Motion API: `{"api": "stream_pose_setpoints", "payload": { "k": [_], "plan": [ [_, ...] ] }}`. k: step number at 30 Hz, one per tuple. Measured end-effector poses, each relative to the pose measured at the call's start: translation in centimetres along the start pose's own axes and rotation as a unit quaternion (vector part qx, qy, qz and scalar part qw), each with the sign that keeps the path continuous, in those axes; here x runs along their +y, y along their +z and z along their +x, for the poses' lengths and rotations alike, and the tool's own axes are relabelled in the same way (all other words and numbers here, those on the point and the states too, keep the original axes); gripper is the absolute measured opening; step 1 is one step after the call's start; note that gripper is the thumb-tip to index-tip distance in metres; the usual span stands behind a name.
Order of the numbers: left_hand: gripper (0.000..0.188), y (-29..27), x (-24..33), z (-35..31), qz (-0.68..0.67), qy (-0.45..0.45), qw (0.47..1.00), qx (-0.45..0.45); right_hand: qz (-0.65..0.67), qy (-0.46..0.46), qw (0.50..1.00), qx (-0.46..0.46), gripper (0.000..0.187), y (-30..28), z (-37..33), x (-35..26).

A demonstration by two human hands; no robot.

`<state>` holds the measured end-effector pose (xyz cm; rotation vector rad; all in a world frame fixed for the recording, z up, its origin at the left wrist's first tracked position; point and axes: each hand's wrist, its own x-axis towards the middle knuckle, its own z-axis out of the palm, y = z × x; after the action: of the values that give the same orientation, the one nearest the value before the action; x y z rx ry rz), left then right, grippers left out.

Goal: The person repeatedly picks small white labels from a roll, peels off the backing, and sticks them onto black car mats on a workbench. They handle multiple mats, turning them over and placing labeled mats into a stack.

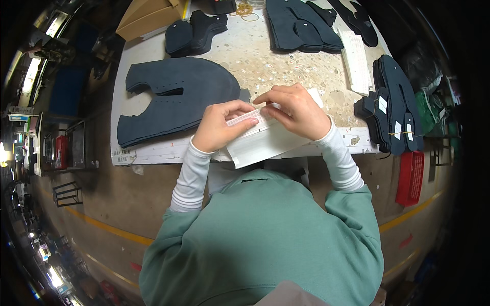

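My left hand point(220, 126) grips a white sheet of small labels point(265, 138) at its upper left edge, thumb on top. My right hand point(294, 110) pinches at the sheet's top near the middle, fingertips meeting those of the left hand. The sheet lies tilted over the near edge of the worktable point(286, 61). Just left of my hands lies a stack of large dark blue cut shoe pieces point(176, 97).
Smaller stacks of dark cut pieces point(196, 33), point(301, 25) sit at the back; bundled ones point(393, 104) at the right edge. A white label strip point(357, 61) lies right of centre. A cardboard box point(148, 18) stands back left, a red crate point(411, 178) on the floor right.
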<state>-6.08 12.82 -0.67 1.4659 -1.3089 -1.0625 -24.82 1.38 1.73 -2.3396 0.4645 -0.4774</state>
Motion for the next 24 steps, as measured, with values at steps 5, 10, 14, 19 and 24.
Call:
{"api": "stream_pose_setpoints", "payload": {
  "k": [5, 10, 14, 19, 24],
  "plan": [
    [0.023, 0.1, 0.5, 0.2, 0.047, 0.018, 0.999, 0.003, 0.030, -0.007, 0.999, 0.040, 0.014, 0.4, -0.3, 0.1],
    [0.020, 0.4, 0.7, 0.2, 0.017, 0.022, 1.000, 0.011, -0.115, -0.140, 0.972, 0.153, 0.014, 1.2, -0.6, 0.3],
    [0.019, 0.4, 0.5, 0.3, 0.001, 0.006, 1.000, 0.013, -0.120, -0.168, 0.963, 0.173, 0.015, 1.5, -0.4, 0.4],
    [0.018, 0.2, 0.4, 0.2, -0.045, -0.025, 0.999, 0.011, -0.150, -0.210, 0.945, 0.201, 0.015, 1.9, -0.4, 0.2],
    [0.017, 0.3, 0.6, 0.1, -0.038, -0.033, 0.999, 0.004, -0.068, -0.154, 0.963, 0.213, 0.013, 2.2, -0.5, 0.0]
  ]
}}
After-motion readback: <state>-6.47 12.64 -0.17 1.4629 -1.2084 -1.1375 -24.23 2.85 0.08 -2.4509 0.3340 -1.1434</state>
